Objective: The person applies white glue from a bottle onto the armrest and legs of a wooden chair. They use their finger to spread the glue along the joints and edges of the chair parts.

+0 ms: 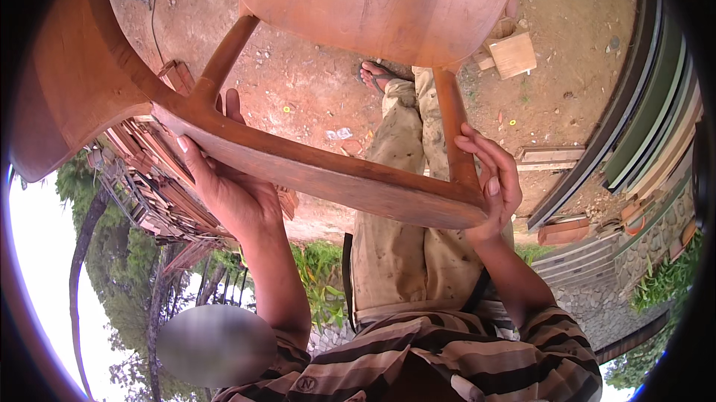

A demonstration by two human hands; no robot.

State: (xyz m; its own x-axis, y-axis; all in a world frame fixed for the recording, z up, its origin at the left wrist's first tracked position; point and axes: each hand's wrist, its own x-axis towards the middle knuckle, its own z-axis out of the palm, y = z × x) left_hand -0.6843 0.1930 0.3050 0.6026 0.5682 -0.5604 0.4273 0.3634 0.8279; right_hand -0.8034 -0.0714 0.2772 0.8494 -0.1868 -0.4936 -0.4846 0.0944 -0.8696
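A reddish-brown wooden chair is held up in front of me, tilted, with its broad rounded panel [380,5] at the top of the view. A second curved wooden panel [84,72] reaches past the left side. Between them runs a thick frame bar [313,167], joined to the rounded panel by two round struts, a left strut [228,55] and a right strut [454,122]. My left hand [238,189] supports the bar near its left end, thumb in front and fingers behind. My right hand [495,178] grips the corner where the right strut meets the bar.
A sandalled foot [377,75] rests on the dirt ground [313,89]. Wooden blocks [510,52] lie beyond the chair. Stacked timber [151,178] is at left; long boards [632,105] curve along the right. A stone wall [604,307] and plants [319,279] are nearby.
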